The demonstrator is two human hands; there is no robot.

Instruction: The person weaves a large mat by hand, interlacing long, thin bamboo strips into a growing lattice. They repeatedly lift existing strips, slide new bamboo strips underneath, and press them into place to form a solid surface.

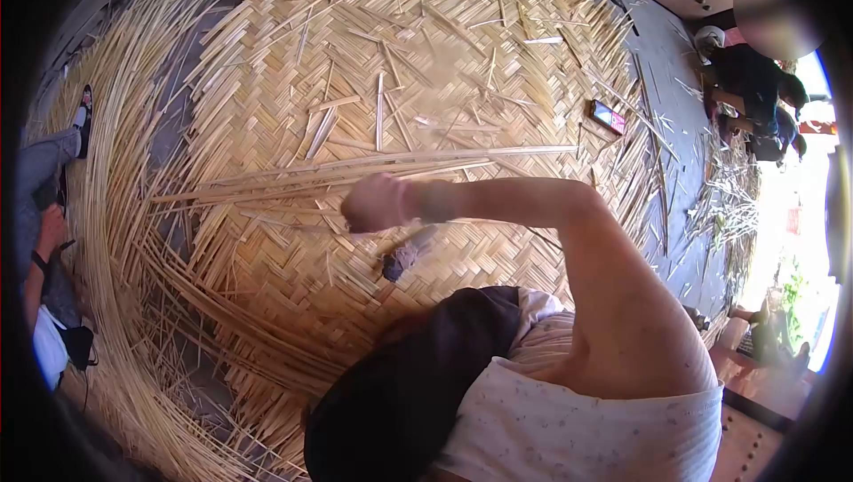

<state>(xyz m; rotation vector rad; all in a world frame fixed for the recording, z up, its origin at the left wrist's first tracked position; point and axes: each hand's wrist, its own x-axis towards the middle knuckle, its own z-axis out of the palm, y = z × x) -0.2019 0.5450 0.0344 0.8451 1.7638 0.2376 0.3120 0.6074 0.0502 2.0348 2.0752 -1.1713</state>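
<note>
the right hand (378,202), its grip clenched shut, could knock the loose strips (355,169) askew across the woven mat (293,64).

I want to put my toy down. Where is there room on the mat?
The flat weave above the long strips is mostly free, left of the phone. So is the grey floor beyond it. Crowded around the right hand and the loose left edge.

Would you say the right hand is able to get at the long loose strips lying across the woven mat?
Probably yes: the right hand, clenched, sits right at the edge of the long strips on the woven mat, and nothing lies between them.
</note>
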